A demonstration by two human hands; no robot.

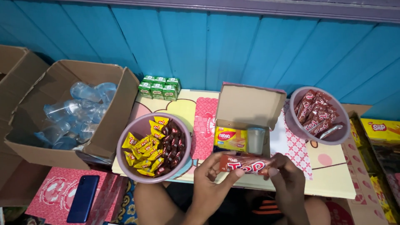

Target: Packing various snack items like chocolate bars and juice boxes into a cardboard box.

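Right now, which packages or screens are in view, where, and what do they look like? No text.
Red snack bar: long wrapper, held by left hand and right hand.
Open snack box: table centre, tan inside; holds a yellow wafer pack and clear cup.
Green drink cartons: back of table, small blocks.
Left bowl: yellow and dark brown sachets.
Right bowl: red bars.
Phone: lower left, blue, screen not visible.

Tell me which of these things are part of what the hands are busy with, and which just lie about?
In use:
- red snack bar, held by left hand and right hand
- open snack box
- yellow wafer pack and cup inside it

Lying about:
- blue phone
- green drink cartons
- carton of cups
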